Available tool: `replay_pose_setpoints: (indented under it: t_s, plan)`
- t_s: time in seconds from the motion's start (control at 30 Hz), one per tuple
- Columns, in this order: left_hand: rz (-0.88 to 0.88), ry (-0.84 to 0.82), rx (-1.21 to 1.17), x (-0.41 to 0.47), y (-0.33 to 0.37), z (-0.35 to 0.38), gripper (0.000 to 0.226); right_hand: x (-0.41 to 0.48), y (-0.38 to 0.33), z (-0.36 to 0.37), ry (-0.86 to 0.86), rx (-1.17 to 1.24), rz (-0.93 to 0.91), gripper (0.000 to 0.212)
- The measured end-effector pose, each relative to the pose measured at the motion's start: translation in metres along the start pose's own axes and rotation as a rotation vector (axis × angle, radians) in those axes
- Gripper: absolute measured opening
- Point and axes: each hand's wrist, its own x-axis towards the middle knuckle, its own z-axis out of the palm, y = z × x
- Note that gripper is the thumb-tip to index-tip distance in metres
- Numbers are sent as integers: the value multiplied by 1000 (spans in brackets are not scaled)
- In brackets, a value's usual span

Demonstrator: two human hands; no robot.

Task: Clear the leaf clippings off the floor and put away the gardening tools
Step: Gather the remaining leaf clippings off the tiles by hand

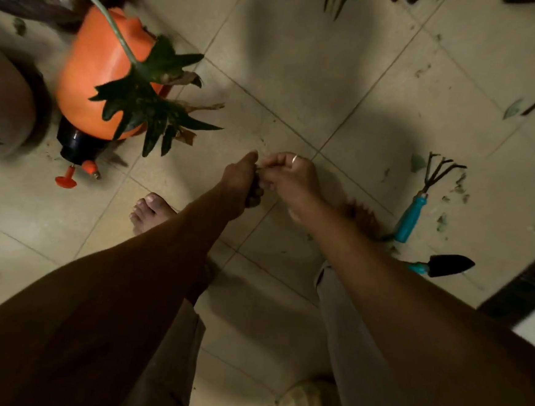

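1. The 2 hands meet above the floor (287, 60) - the left hand (240, 181) curls round a dark clump of leaf clippings (256, 191), and the right hand (290, 182) pinches the same clump.
2. More green scraps (459, 187) lie scattered on the tiles to the right, around the hand rake (420, 202) and near the trowel (447, 265).
3. An orange sprayer (94, 70) sits at left, partly behind a dark plant leaf (146, 97).

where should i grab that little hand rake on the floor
Take the hand rake by its teal handle, reaching down from above and closing across it. It lies flat on the tiles, handle end nearest the person, dark prongs pointing away, so the handle is closer and blunt.
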Motion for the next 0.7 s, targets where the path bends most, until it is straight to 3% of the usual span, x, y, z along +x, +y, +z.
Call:
replay_pose_setpoints:
  t_s: [0.1, 0.2, 0.3, 0.43, 0.7]
  plan:
    - [-26, -108, -126, -13, 2, 16, 59, -20, -4, 2, 35, -265, -156, 31]
    - [-31, -115, -182, -21, -1, 20, 53, -33, -8, 1, 52, -500, -303, 35]
    - [1, -35, -136, -18, -5, 8, 52, -43, -12, -8, -102, -581, -367, 32]
    - [56, -6, 33, -24, -4, 0, 58, -56, -10, -18, -183, -521, -368, 23]
    - [168, -16, 417, -30, 10, 12, 65, -63, 1, -20, 158, -360, -408, 10]
